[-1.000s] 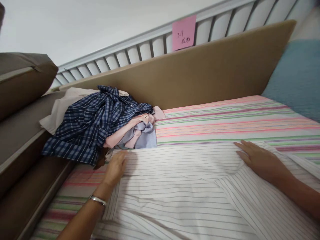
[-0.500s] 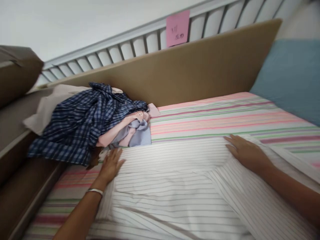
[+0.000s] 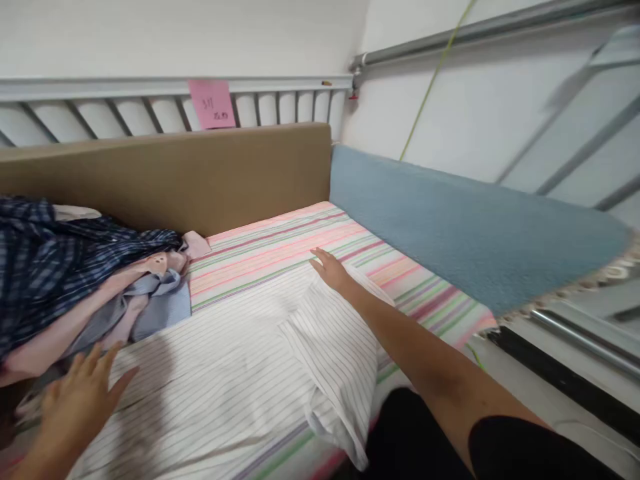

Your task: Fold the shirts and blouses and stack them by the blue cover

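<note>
A white garment (image 3: 215, 373) with thin dark stripes lies spread over a surface with a multicoloured striped cover (image 3: 280, 240). Its right part is folded inward in a loose, creased flap. My right hand (image 3: 333, 272) rests at the far edge of that flap, fingers stretched out and gripping nothing. At the lower left, my left hand (image 3: 83, 397) has its fingers spread over the garment's left side, close to the clothes pile; whether it touches the cloth I cannot tell. A shadow falls on the garment beside it.
A pile of clothes holds a dark blue plaid garment (image 3: 45, 260), pink cloth and grey-blue cloth (image 3: 160, 313). Along the back stands a brown board (image 3: 240, 177) below a white railing with a pink note (image 3: 213, 105). A blue padded panel (image 3: 440, 220) borders the right side.
The view has swung right, bringing in the blue panel and wall pipe. My left hand has lifted off the garment's left corner with fingers spread. The garment's right part looks folded further inward.
</note>
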A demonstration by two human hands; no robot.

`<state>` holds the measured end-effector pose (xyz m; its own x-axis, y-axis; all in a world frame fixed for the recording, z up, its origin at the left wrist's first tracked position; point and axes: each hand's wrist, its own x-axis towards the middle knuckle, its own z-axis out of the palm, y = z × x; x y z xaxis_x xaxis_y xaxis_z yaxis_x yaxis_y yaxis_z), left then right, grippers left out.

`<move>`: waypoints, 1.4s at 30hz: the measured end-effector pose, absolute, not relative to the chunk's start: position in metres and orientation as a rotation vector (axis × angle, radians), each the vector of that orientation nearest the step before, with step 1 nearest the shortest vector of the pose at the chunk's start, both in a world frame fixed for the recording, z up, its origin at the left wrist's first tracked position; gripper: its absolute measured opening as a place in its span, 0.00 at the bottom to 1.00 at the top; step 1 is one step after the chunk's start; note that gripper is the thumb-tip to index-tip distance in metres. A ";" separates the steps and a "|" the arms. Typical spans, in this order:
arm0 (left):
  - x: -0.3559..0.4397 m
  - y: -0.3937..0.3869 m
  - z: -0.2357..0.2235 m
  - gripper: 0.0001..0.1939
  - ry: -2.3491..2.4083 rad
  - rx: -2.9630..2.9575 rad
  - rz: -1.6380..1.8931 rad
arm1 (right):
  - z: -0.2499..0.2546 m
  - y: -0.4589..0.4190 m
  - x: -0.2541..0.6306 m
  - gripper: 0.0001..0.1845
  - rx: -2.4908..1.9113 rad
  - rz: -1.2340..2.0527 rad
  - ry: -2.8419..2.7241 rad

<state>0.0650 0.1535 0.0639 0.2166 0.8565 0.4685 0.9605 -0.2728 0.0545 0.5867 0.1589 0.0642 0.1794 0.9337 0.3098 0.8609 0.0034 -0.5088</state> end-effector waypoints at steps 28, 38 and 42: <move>0.327 -0.089 0.056 0.09 -1.514 -3.182 -0.843 | 0.053 -0.131 0.535 0.16 -1.997 0.419 -1.517; 0.343 -0.099 0.051 0.17 -1.710 -2.990 -0.645 | 0.061 -0.101 0.499 0.06 -1.816 1.095 -1.077; 0.356 -0.091 0.074 0.11 -1.823 -2.965 -0.994 | 0.106 -0.088 0.499 0.10 -1.434 1.398 -0.868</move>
